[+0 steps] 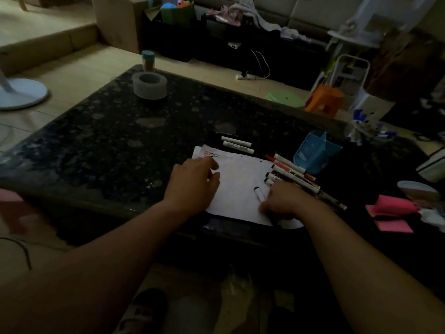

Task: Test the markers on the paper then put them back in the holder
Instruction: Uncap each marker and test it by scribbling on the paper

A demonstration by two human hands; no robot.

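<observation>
A white sheet of paper lies near the front edge of the dark speckled table, with short test strokes at its top left corner. My left hand rests flat on the paper's left side. My right hand grips a white marker whose black tip points up and left over the paper. Several markers lie in a loose row along the paper's right edge. Two more markers lie just behind the paper. The blue holder stands tilted to the right of them.
A grey roll of tape sits at the table's far left, with a teal-lidded cup behind it. Pink sticky notes lie at the right. On the floor beyond stand an orange stool and a green lid.
</observation>
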